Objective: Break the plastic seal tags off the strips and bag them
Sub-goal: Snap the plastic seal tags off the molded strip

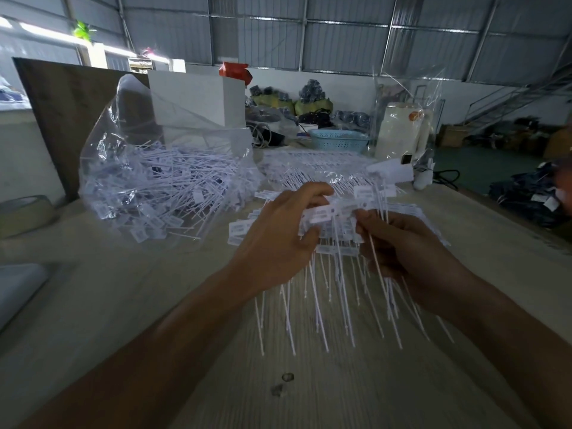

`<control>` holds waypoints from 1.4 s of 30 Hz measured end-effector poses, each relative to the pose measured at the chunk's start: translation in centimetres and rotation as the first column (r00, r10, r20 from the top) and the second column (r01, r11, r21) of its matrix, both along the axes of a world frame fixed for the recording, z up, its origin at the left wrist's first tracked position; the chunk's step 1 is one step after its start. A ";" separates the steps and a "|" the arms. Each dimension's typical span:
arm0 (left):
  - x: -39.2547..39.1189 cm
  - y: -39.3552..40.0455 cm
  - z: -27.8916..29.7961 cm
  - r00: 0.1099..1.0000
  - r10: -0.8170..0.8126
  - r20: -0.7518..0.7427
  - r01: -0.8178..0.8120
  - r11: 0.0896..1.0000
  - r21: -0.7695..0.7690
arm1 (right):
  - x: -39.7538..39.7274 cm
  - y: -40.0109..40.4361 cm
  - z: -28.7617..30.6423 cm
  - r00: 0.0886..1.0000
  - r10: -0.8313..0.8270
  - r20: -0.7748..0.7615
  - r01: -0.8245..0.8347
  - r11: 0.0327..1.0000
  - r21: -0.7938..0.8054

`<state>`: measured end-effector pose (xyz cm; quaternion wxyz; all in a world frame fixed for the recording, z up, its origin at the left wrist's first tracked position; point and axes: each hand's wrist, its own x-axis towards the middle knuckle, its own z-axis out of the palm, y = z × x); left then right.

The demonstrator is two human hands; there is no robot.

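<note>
Both hands, left hand [278, 236] and right hand [402, 243], grip a strip of seal tags [337, 212] above the worktop [154, 305], and judging by the well-filled clear bag [161, 187] and the unbroken strips [309, 168] behind, the job looks partway through.

Landmark: strip of tags [334, 212], held above the table [123, 305] near its middle. Left hand [278, 239] grips the strip's left end; right hand [402, 243] grips its right end. Tag tails hang below the strip, toward the viewer. Under and just behind the strip, more strips [309, 171] lie stacked on the table. Left of the strip, an open bag [161, 187] lies on the table with loose tags [173, 193] inside. Behind the bag, a box [198, 97]. Behind the strip, a basket [339, 142]. Right-behind the strip, a second bag [405, 119] stands upright.
</note>
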<state>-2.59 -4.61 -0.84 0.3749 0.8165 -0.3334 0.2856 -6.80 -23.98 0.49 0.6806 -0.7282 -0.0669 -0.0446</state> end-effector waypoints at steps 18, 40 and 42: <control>-1.0 0.1 0.6 0.991 0.011 0.131 -0.018 0.999 0.048 | 0.5 0.0 -0.9 0.920 0.044 0.390 0.106 0.929 -0.355; -0.9 0.3 0.9 0.958 -0.238 -0.160 0.206 0.959 -0.194 | 1.4 -3.7 -0.1 0.975 -0.107 0.193 0.148 0.966 -0.213; -0.7 0.0 0.7 0.971 -0.196 -0.134 0.170 0.968 -0.185 | 1.0 -1.7 -0.6 0.984 -0.001 0.179 0.045 0.969 -0.244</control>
